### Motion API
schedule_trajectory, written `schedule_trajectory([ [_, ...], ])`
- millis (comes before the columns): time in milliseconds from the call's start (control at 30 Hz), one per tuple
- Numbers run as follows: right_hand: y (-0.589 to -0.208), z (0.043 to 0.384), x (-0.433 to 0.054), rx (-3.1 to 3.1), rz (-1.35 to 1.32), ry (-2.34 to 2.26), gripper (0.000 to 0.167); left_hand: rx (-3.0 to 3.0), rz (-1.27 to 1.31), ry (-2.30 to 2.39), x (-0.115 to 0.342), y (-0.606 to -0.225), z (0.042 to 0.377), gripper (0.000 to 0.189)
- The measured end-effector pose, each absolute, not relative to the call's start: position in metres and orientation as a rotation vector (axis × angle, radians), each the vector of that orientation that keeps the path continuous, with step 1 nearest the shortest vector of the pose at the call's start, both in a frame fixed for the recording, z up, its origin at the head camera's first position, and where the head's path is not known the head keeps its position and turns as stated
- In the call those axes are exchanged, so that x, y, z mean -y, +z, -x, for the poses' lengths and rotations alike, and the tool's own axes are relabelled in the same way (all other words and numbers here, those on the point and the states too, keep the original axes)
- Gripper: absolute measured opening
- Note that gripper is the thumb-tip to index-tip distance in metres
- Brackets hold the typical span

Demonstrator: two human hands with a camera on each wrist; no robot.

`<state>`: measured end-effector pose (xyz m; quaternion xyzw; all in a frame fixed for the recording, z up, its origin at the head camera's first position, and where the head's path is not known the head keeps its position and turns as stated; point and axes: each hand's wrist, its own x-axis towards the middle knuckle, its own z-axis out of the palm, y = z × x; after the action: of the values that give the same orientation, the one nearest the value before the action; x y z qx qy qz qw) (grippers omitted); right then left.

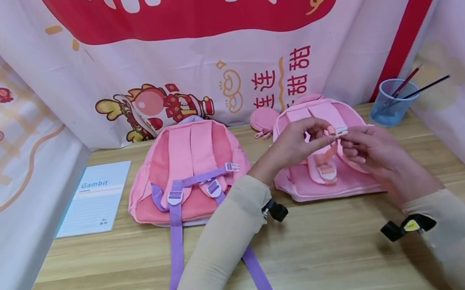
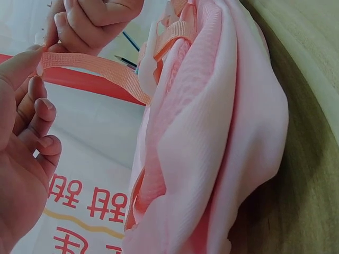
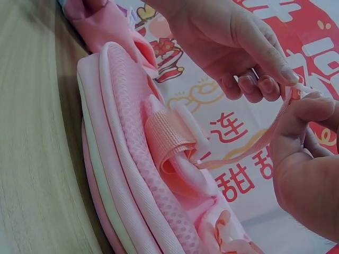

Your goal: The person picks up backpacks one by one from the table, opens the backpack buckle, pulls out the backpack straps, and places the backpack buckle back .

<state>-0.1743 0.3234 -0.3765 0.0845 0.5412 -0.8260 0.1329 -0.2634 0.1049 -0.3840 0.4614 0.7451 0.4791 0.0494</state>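
Note:
A pink backpack (image 1: 300,190) lies on the right, its shoulder straps facing up. From its strap adjuster (image 1: 327,172) an orange webbing strap (image 2: 98,66) stretches up to a small white plastic buckle (image 1: 341,131) held above the bag. My left hand (image 1: 301,141) pinches the strap end at the buckle between thumb and forefinger, the other fingers loosely bent. From the opposite side, my right hand (image 1: 374,149) pinches the white buckle with thumb and forefinger. In the right wrist view, both hands' fingertips meet at the buckle (image 3: 312,94), partly covering it.
To the left lies a second pink backpack (image 1: 181,158) with purple straps (image 1: 177,246) trailing over the wooden table (image 1: 324,252). A notebook (image 1: 94,199) is at far left. A blue cup (image 1: 388,106) with pencils stands at back right, and a round pink pouch (image 1: 264,119) behind the bags.

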Motion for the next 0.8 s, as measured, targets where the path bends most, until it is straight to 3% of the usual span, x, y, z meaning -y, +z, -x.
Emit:
schedule_trajectory([
  [167, -0.372, 0.171, -0.325, -1.659, -0.329, -2.354, 0.019, -2.257, -1.415, 1.463, -0.105, -0.382, 0.263, 0.022],
  [400, -0.366, 0.166, -0.326, -1.858, -0.299, -2.296, 0.031, -2.276, -1.422, 1.436, -0.105, -0.38, 0.262, 0.022],
  [633, -0.361, 0.166, -0.328, -2.075, -0.283, -2.099, 0.024, -2.3, -1.405, 1.364, -0.108, -0.377, 0.261, 0.023],
  [800, -0.36, 0.166, -0.328, -2.162, -0.306, -2.011, 0.029, -2.31, -1.413, 1.34, -0.11, -0.375, 0.261, 0.022],
])
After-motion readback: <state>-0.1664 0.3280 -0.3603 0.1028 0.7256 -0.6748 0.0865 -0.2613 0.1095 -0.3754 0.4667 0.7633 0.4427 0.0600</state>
